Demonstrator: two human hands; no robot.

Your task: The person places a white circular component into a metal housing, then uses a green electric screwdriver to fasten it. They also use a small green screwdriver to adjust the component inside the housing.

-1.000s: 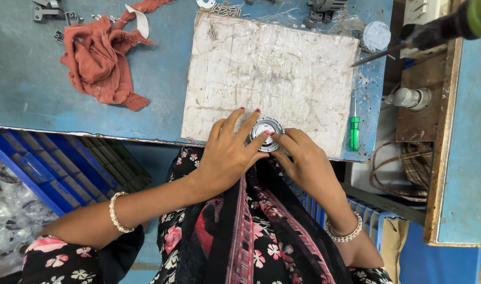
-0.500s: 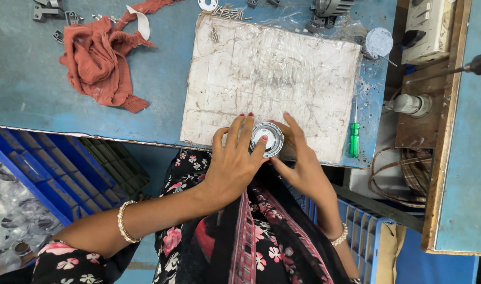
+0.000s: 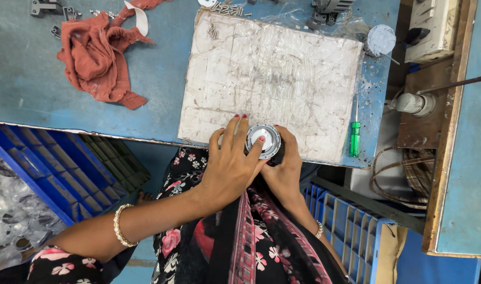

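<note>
Two hands on one part, near edge of the bench. Left hand point(image 3: 231, 169) lies over the round metal disc point(image 3: 263, 140) from the left, fingers point(image 3: 235, 131) spread flat onto the board, one fingertip pressing the disc's white centre. Right hand point(image 3: 286, 171) cups the disc from the right and below, fingers curled round its rim; how tight, can't tell. Disc sits at the near edge of the white work board point(image 3: 272, 79), approx. mid-edge, partly overhanging toward the lap.

Step in hand, by my reading: seating or pressing the centre piece into the disc while the other hand steadies it. Next move likely calls for firm, even downward pressure w/ the disc kept level, so it doesn't tip off the board edge.

Beyond: green-handled screwdriver point(image 3: 354, 138) at the board's near right corner, apart from the hands. Red cloth point(image 3: 96, 58) toward the far left of the blue bench point(image 3: 19, 79). Loose screws point(image 3: 227, 9) and small metal parts along the far edge. Blue crates point(image 3: 51, 168) below the bench, left.
</note>
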